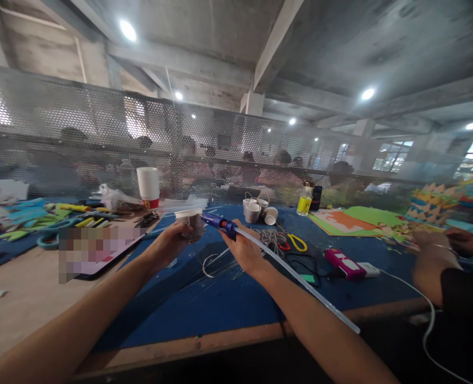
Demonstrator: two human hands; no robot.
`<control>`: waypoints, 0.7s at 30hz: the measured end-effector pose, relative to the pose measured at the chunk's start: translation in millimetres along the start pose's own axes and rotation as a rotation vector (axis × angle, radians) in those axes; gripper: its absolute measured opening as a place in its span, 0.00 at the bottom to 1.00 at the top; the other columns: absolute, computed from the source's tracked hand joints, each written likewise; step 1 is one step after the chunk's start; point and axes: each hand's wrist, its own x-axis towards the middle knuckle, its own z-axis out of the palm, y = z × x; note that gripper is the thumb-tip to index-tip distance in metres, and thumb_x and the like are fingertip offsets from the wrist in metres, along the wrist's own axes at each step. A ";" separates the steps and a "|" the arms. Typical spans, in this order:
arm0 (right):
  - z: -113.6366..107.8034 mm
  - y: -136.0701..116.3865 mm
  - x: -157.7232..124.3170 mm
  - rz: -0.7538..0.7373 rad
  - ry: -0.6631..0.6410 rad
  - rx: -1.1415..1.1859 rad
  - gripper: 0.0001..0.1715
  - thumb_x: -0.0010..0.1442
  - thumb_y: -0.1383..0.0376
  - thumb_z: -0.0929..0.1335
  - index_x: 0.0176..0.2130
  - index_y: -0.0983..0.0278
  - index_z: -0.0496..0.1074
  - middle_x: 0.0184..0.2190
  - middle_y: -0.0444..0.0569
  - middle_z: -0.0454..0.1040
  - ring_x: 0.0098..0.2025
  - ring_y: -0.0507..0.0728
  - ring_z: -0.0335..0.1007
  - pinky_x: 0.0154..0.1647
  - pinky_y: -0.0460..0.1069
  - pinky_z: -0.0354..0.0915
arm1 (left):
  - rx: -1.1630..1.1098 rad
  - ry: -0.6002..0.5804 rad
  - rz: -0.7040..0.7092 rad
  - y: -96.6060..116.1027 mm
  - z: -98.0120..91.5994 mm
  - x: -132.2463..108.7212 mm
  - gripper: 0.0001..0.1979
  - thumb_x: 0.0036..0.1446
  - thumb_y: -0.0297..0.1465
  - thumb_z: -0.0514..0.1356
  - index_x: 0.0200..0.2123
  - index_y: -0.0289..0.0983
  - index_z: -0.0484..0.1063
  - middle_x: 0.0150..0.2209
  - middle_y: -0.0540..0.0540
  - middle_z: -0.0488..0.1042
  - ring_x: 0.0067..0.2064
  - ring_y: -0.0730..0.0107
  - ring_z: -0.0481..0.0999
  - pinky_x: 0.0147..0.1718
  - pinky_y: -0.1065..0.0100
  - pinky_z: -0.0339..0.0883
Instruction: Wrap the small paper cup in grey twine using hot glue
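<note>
My left hand (171,238) is closed around a small paper cup (191,224) with a pale rim and a greyish covering on its side. In my right hand (242,249) is a blue glue gun (219,222), its nozzle pointing left at the cup's side; whether it touches I cannot tell. A long translucent glue stick (300,280) runs out of its back over my forearm. Beyond my hands stand several small cups (253,211), one lying on its side (270,215). Grey cord (272,239) lies heaped just right of my right hand.
Yellow-handled scissors (298,242), a magenta power strip (345,263) with a white plug, and a yellow-labelled bottle (305,200) are at right. Left are a phone (108,253), stacked paper cups (147,184) and blue scissors (60,230). A co-worker's hands (432,245) work at far right. A mesh partition (220,160) stands behind.
</note>
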 end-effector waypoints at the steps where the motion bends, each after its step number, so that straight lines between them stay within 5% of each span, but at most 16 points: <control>1: 0.2 0.1 0.0 0.001 -0.001 0.000 0.13 0.68 0.54 0.68 0.39 0.62 0.71 0.29 0.46 0.79 0.30 0.56 0.76 0.28 0.47 0.56 | -0.002 -0.005 -0.002 0.7 0.4 -0.5 0.13 0.46 0.25 0.63 0.37 0.37 0.82 0.37 0.43 0.80 0.39 0.61 0.76 0.41 0.62 0.72; 21: -0.3 0.1 1.1 0.014 0.001 -0.008 0.14 0.68 0.54 0.69 0.39 0.62 0.71 0.29 0.46 0.79 0.30 0.57 0.77 0.28 0.47 0.55 | -0.020 0.030 -0.038 6.5 4.6 -4.6 0.16 0.46 0.24 0.62 0.41 0.35 0.80 0.39 0.43 0.80 0.40 0.62 0.76 0.41 0.64 0.71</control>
